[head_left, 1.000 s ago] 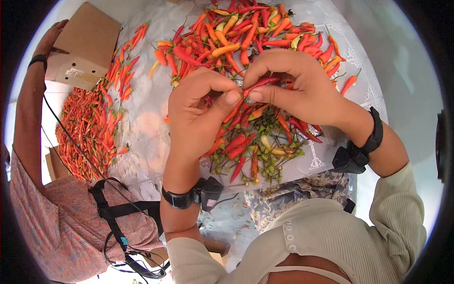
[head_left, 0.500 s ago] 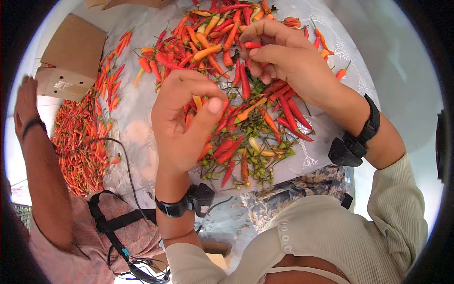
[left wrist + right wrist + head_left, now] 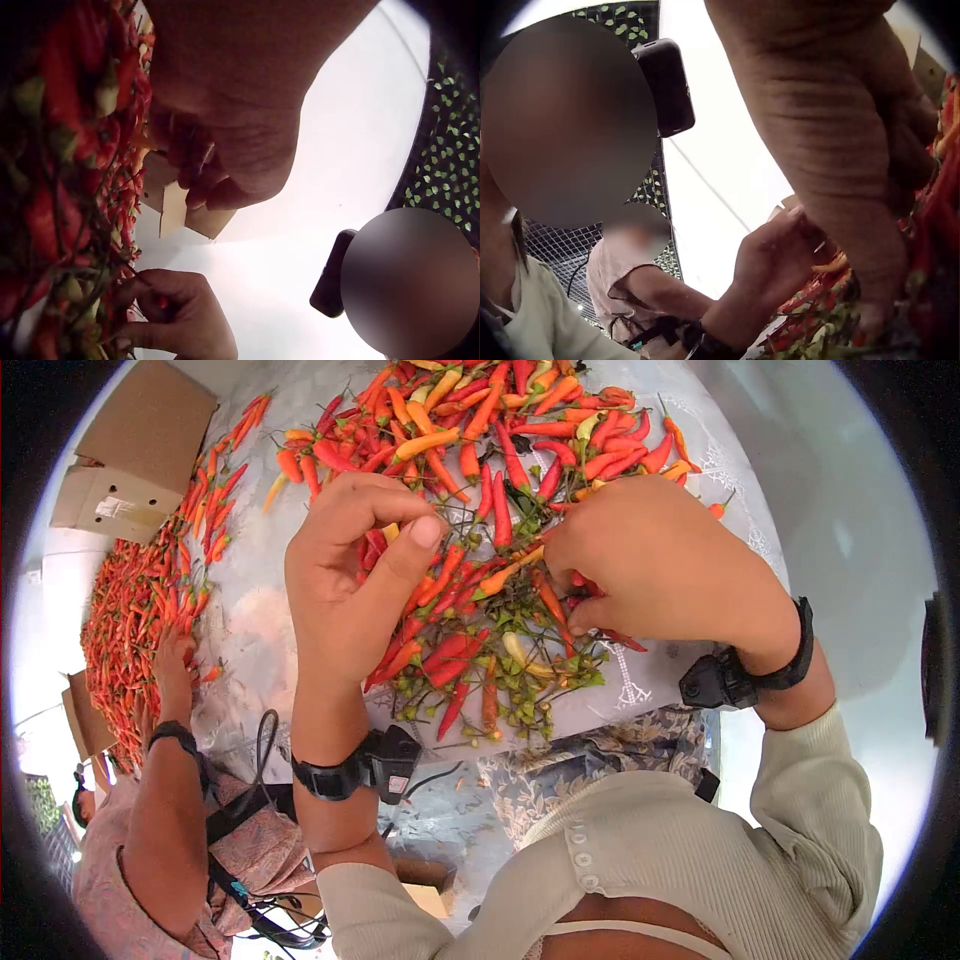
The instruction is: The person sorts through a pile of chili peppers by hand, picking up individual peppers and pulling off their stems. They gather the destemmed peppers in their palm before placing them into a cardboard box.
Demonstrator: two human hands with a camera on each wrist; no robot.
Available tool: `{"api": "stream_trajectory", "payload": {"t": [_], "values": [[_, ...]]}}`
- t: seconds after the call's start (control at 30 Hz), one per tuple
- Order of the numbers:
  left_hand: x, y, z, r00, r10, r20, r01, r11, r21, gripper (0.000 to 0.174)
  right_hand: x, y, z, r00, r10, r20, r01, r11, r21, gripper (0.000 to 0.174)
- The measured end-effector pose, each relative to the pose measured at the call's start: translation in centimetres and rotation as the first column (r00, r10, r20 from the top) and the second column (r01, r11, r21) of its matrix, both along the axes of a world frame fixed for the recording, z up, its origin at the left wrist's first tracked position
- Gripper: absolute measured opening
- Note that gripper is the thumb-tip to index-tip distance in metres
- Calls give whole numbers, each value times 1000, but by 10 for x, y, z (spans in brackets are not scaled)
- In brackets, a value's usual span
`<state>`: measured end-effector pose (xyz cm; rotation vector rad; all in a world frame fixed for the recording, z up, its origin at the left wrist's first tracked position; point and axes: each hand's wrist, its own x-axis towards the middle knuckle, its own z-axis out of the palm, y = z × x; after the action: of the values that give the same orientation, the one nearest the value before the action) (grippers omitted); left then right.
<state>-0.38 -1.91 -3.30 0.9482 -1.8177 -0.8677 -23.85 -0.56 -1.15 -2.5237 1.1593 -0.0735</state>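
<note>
My left hand (image 3: pixel 345 575) hovers over the near left of a pile of chili peppers, fingers loosely bent and thumb tip close to the index fingertip. Nothing shows between those tips. My right hand (image 3: pixel 660 565) is low over the pile's right side, its back upward. Its thumb and fingers close round a red chili pepper (image 3: pixel 163 301), seen in the left wrist view; its palm is hidden from the head view. Between and below the hands lie red chili peppers (image 3: pixel 455 657) and green stems with caps (image 3: pixel 525 705). Farther back are more red and orange peppers (image 3: pixel 430 445).
A lace-patterned cloth (image 3: pixel 255 620) covers the table. On the left are a large heap of chili peppers (image 3: pixel 125 640) and a cardboard box (image 3: pixel 115 500). Another person's hand (image 3: pixel 172 660) touches that heap. The table's near edge runs close before my body.
My hands have parted. The right hand rose with a red chili pepper, then came down onto the pile; the left moved leftward, its fingers loosening. The other person's hand moved from the box to the heap.
</note>
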Motion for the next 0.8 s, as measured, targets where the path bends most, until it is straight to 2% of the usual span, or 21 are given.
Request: {"api": "stream_trajectory", "payload": {"t": [0.07,0.17,0.27,0.3,0.37,0.43,0.47,0.5,0.57,0.63,0.7,0.77,0.8], "values": [[0,-1,-1,1000,-16,5,16,1000,-11,8,-2,-1,-2,999,29,-22,-28,999,31,17],[1,-2,-2,1000,-13,-4,13,1000,2,7,-2,-2,-12,995,43,94,-39,998,-47,19],[0,-1,-1,999,-8,32,9,1000,-15,7,0,-17,-7,987,71,147,-100,975,196,22],[0,-1,-1,1000,-7,29,7,1000,-10,6,-3,-24,-10,953,34,300,-121,954,275,22],[-1,1,0,1000,0,17,0,1000,-6,6,-8,-37,-18,822,-73,565,-199,892,405,24],[-1,2,0,1000,5,17,-5,1000,-12,6,-16,-47,-19,698,-309,646,-242,747,619,25],[-1,2,0,1000,8,18,-8,1000,-14,6,-17,-50,-19,626,-430,651,-282,653,703,26],[-1,2,0,1000,2,13,-2,1000,-13,5,-12,-48,-23,539,-499,678,-266,663,700,26],[-1,2,0,1000,-12,7,12,1000,-10,5,1,-35,-10,381,-694,611,-207,580,788,26],[-3,4,0,1000,-14,2,14,1000,-7,5,3,-33,-1,311,-782,540,-181,509,842,25],[-3,4,1,1000,-15,16,16,1000,-15,5,-4,-38,2,355,-792,496,-168,468,867,25],[-3,3,2,999,-13,50,15,999,-36,5,-25,-56,-12,479,-669,569,-303,482,822,25],[-3,3,2,999,-12,52,14,999,-41,6,-25,-56,-15,559,-562,610,-246,590,769,25]]}}
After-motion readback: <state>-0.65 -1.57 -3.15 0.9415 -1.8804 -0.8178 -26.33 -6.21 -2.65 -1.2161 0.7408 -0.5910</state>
